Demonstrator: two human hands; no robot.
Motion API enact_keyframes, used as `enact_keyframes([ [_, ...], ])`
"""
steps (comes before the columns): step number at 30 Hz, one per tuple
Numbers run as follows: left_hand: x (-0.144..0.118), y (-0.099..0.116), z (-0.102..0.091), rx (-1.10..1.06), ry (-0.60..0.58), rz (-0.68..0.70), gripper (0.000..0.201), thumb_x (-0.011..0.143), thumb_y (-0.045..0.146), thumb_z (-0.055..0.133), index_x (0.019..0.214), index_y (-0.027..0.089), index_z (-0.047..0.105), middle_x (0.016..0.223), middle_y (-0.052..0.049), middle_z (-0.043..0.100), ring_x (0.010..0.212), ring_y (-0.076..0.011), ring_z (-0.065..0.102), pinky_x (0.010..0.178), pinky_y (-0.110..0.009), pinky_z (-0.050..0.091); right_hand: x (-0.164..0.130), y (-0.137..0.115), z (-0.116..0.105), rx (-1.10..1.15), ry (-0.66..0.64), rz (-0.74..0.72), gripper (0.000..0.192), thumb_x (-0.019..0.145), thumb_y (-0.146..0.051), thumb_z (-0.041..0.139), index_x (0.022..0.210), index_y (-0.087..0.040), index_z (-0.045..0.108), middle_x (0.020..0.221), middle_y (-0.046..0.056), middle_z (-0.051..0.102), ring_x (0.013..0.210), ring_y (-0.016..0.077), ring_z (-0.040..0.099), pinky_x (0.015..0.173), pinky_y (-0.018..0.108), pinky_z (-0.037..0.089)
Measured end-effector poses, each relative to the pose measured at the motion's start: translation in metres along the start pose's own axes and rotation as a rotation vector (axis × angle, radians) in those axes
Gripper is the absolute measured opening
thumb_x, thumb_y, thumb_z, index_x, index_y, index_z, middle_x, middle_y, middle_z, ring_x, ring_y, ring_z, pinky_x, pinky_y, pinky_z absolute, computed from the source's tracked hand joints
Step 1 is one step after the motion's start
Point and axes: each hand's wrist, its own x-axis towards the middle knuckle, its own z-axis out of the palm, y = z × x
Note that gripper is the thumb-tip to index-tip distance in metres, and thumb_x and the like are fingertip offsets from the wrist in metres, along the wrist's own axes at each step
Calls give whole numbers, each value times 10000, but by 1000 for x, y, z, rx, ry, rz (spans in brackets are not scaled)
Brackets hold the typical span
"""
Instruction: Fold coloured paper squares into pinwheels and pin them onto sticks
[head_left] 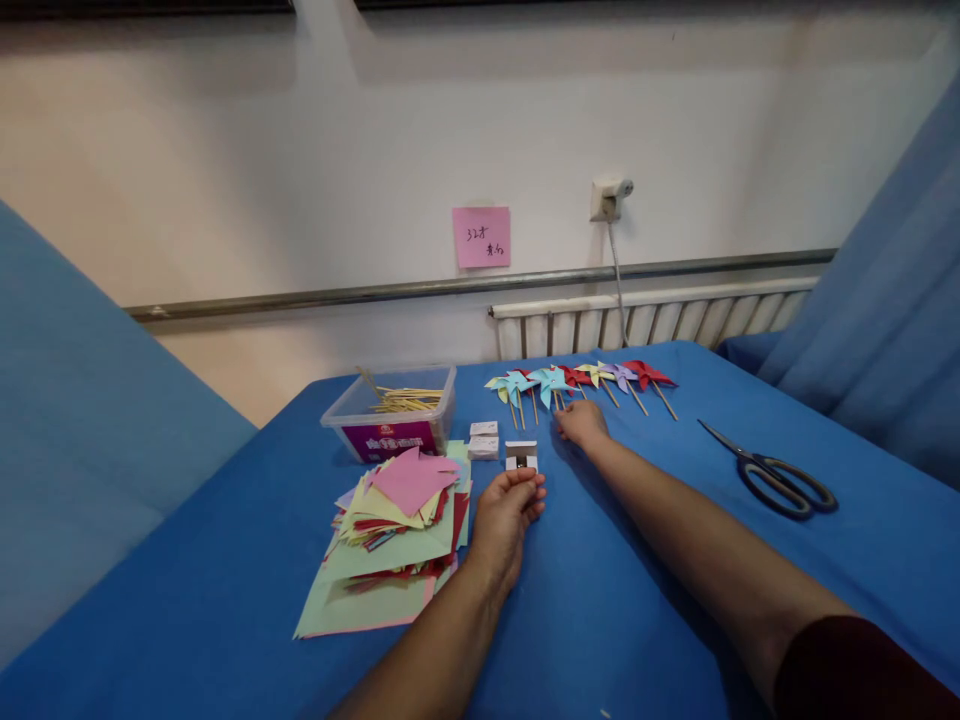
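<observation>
Pinwheels (pixel 581 378) in a row, upper centre of frame; right hand (pixel 581 424) fingers curled at their sticks, grip unclear. Left hand (pixel 506 515) pinches small white box (pixel 521 456), mid-frame, beside paper pile (pixel 394 530).

Two bare forearms reach into view from below, each ending in a bare hand: the left hand (pixel 504 520) and the right hand (pixel 582 424). No rings, watch or bracelets show. The right arm wears a dark maroon sleeve (pixel 855 670) pushed up near the elbow.
</observation>
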Motion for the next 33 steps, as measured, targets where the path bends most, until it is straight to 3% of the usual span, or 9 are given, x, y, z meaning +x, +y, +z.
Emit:
enact_keyframes([
  [8,0,-1,0,26,-38,-12,156,701,138,675,856,131,654,876,-92,702,676,-113,629,648,-233,497,21,-7,7,13,-32,65,268,853,-320,524,709,-174,697,628,56,710,603,155,662,575,213,458],
  [14,-1,-1,2,31,-40,-23,176,682,132,691,854,135,652,879,-96,709,657,-110,625,643,-235,493,18,-9,6,5,-10,74,270,860,-332,533,752,-167,717,704,95,732,718,177,688,649,222,466],
  [22,-4,2,3,44,-35,-30,188,662,132,704,843,143,653,865,-88,713,637,-108,620,626,-234,488,15,-9,2,11,-1,61,335,892,-355,486,722,-179,715,676,85,725,638,179,679,610,241,460],
  [29,-2,1,2,66,-54,-24,182,675,135,687,854,137,653,867,-90,714,641,-105,617,625,-230,482,9,-10,1,-45,14,14,315,887,-396,490,828,-208,735,750,86,732,764,189,678,680,244,458],
  [33,-2,1,2,66,-61,-29,186,669,138,692,852,138,653,861,-85,713,632,-104,614,618,-231,480,6,-11,1,-92,14,19,339,876,-448,490,795,-221,728,808,85,732,801,197,672,694,260,457],
])
